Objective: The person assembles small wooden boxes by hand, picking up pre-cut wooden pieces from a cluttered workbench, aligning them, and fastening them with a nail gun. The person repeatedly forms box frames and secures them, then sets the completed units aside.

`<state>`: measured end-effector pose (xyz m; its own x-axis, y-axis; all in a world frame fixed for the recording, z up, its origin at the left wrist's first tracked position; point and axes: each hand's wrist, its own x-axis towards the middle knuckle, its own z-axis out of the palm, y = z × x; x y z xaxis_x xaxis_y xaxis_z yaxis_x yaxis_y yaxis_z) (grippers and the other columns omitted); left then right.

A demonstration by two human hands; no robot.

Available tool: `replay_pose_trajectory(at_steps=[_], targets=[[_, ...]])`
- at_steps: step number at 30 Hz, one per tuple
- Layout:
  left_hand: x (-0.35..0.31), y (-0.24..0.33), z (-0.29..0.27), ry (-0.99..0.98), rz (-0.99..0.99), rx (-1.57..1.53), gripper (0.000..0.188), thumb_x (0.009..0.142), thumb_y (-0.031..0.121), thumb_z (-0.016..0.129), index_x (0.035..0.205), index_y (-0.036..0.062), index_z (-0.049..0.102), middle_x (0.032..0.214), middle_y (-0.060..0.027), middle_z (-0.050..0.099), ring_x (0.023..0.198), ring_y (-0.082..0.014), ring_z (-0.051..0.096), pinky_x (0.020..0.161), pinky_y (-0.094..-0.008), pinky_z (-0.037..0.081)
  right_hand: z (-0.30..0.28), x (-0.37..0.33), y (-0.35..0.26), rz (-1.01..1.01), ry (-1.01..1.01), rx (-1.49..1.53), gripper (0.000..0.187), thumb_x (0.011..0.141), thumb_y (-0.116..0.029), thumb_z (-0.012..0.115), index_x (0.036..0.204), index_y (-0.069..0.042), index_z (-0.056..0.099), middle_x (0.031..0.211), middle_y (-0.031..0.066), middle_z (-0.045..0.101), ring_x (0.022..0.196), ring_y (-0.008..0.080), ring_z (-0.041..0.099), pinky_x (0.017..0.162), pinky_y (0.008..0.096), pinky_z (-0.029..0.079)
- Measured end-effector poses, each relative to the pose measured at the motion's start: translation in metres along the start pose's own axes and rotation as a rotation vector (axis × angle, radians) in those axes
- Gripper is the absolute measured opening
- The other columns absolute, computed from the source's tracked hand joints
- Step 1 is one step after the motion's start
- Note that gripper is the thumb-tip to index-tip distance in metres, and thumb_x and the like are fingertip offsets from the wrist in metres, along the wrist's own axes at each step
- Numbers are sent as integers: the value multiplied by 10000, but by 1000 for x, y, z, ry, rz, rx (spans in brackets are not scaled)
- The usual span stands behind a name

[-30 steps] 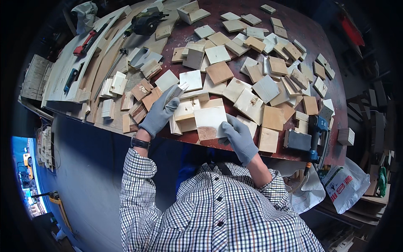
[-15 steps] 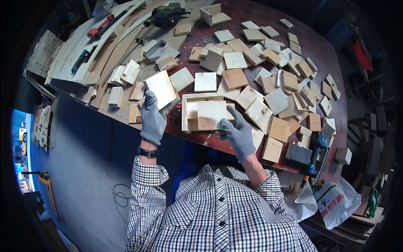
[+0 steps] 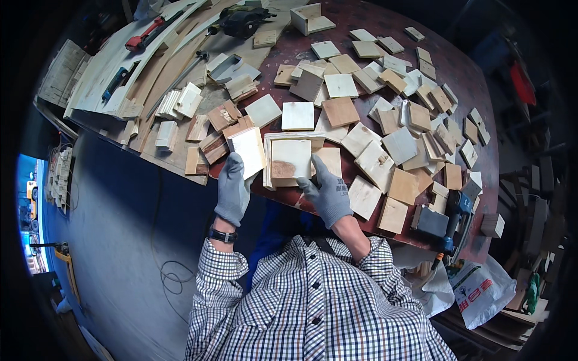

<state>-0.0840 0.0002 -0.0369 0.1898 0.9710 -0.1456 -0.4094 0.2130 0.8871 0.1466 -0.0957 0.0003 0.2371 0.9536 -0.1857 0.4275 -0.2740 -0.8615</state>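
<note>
Both of my hands wear grey work gloves. My left hand (image 3: pixel 233 191) grips a pale square wooden block (image 3: pixel 247 150) tilted up on edge, just left of a light wooden corner frame (image 3: pixel 293 137). My right hand (image 3: pixel 328 197) has its thumb and forefinger at the right edge of another square wooden block (image 3: pixel 293 153), which has a brown patch on its lower part. That block sits inside the frame's corner, close to its left side. Partly behind my right hand lies a plain wooden block (image 3: pixel 329 161). The undersides of the held blocks are hidden.
Many loose wooden squares (image 3: pixel 343 112) cover the dark red table (image 3: pixel 445 45). A blue nail gun (image 3: pixel 456 219) lies at the right edge. Wood strips, a red tool (image 3: pixel 144 34) and a dark power tool (image 3: pixel 242 22) are at the far left.
My right hand has moved left, bringing its block into the frame's corner and uncovering the block beside it. My left hand has shifted right and down with its block, toward the frame.
</note>
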Motion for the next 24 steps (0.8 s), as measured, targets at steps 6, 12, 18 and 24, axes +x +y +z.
replay_pose_trajectory(at_steps=[6, 12, 18, 24], targets=[[2, 14, 11, -66, -16, 296, 473, 1112, 377, 557, 1417, 17, 570, 1133, 14, 577, 1020, -89, 536, 905, -247, 488, 0, 6, 25, -171, 60, -120, 719, 956, -377, 747, 1551, -97, 458, 1032, 231, 739, 936, 389, 742, 811, 450, 582], [9, 8, -7, -85, -61, 313, 638, 1071, 494, 581, 1455, -12, 512, 1354, -73, 632, 1227, -164, 641, 1023, -315, 549, 0, 11, 24, -112, 25, -32, 731, 958, -406, 729, 1566, -113, 448, 1128, 265, 727, 1014, 421, 727, 881, 473, 575], [8, -1, -11, -38, -43, 154, 650, 1066, 499, 584, 1457, -13, 502, 1379, -83, 627, 1219, -186, 652, 1027, -348, 553, 1, 7, 20, -98, 21, 68, 738, 970, -384, 705, 1584, -92, 420, 1166, 277, 722, 1049, 440, 716, 918, 470, 568], [-1, 18, -9, 29, 14, 28, 713, 1070, 525, 543, 1530, -1, 396, 1450, -184, 584, 1330, -319, 610, 1080, -441, 558, 1, 7, 26, -102, 22, 119, 799, 970, -370, 716, 1602, -30, 365, 1111, 217, 745, 924, 349, 751, 853, 423, 589]])
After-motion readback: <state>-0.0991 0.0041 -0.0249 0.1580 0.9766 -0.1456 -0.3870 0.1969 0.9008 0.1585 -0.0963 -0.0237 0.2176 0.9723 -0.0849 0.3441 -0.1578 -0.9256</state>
